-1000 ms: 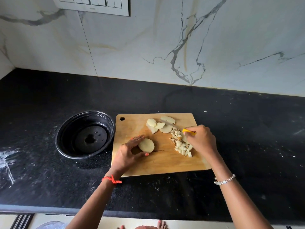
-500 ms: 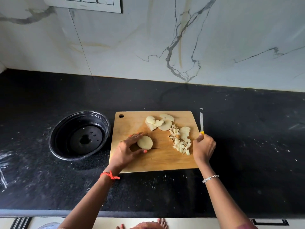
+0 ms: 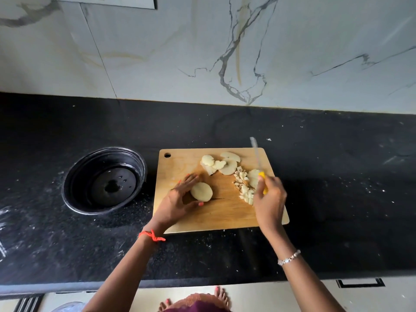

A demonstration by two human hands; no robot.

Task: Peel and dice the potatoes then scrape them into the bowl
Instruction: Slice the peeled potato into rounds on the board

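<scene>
A wooden cutting board (image 3: 225, 212) lies on the black counter. My left hand (image 3: 177, 201) grips a peeled potatoes piece (image 3: 201, 191) at the board's left middle, fingers and thumb curled round it. My right hand (image 3: 269, 199) holds a yellow-handled knife (image 3: 258, 164), its blade pointing away over the board's far right edge. Potato slices (image 3: 219, 164) lie at the far middle. A pile of diced potato (image 3: 244, 186) lies just left of my right hand. The black bowl (image 3: 78, 176) stands empty to the left of the board.
The black stone counter (image 3: 337, 199) stretches to both sides, dusted with white specks. A marble wall (image 3: 225, 52) rises behind it. The counter's front edge runs along the bottom, with my feet on the floor below.
My right hand lifted the knife from the diced pile, swung out to the board's right edge, then came back in over the dice. My left hand stayed on the potato piece.
</scene>
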